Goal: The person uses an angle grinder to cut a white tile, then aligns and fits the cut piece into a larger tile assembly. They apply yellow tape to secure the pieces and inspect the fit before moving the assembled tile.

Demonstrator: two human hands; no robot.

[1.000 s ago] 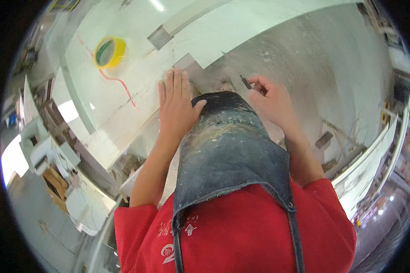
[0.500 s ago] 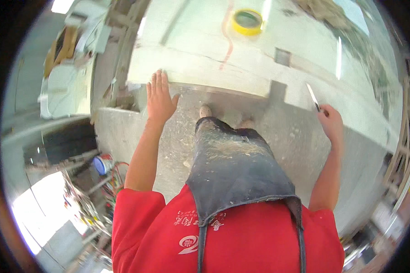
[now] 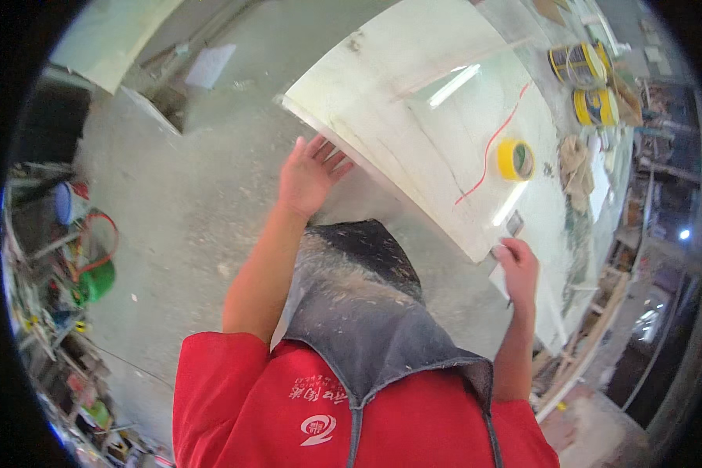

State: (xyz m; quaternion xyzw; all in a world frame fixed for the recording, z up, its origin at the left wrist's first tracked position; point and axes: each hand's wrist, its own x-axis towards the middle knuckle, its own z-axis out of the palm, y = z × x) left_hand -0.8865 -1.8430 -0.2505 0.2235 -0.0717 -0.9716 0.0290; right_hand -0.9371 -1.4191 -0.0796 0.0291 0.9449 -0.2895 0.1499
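Observation:
A large pale, glossy panel (image 3: 398,70) slants across the upper middle, with a wavy red line drawn on it. Under its near edge, to the left, my left hand (image 3: 312,178) is open with fingers spread, touching or just beside the edge. My right hand (image 3: 520,269) has its fingers curled at the panel's near right corner. A thin dark end pokes out below that hand, seemingly the handle of the knife seen earlier; its blade is hidden. A yellow tape roll (image 3: 509,160) sits on the pale surface beyond my right hand.
Yellow-and-black buckets (image 3: 595,107) and a crumpled tan cloth (image 3: 576,173) are at the far right. Wooden rails (image 3: 593,331) run along the right side. Clutter with a green bucket (image 3: 97,281) and a red hose (image 3: 115,234) lines the left. Grey concrete floor (image 3: 187,195) lies below.
The view has turned, and the panel now lies slanted. My left hand has gone from flat at the panel's edge to fingers under it. My right hand is now at the corner; the blade no longer shows.

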